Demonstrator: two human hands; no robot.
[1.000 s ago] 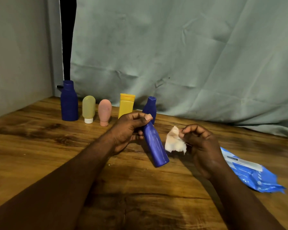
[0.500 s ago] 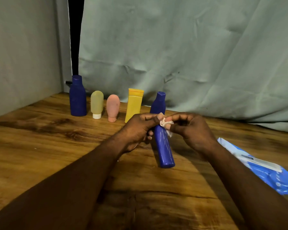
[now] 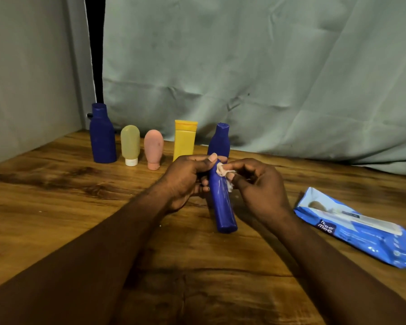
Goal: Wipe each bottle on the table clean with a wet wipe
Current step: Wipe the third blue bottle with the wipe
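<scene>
Blue bottle [image 3: 222,202] held at frame centre, wipe pressed to it

Left hand [image 3: 185,181] has its fingers curled round the tilted bottle's upper end. Right hand [image 3: 259,186] pinches a crumpled wet wipe [image 3: 221,171] against it. A row of five bottles [image 3: 184,139] stands behind on the wooden tabletop [image 3: 56,207], and a blue wipe pack [image 3: 356,228] lies at the right.

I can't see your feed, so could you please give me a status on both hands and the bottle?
Left hand grips blue bottle. Right hand pinches wet wipe against it. Row of bottles behind, nothing in the way.
</scene>
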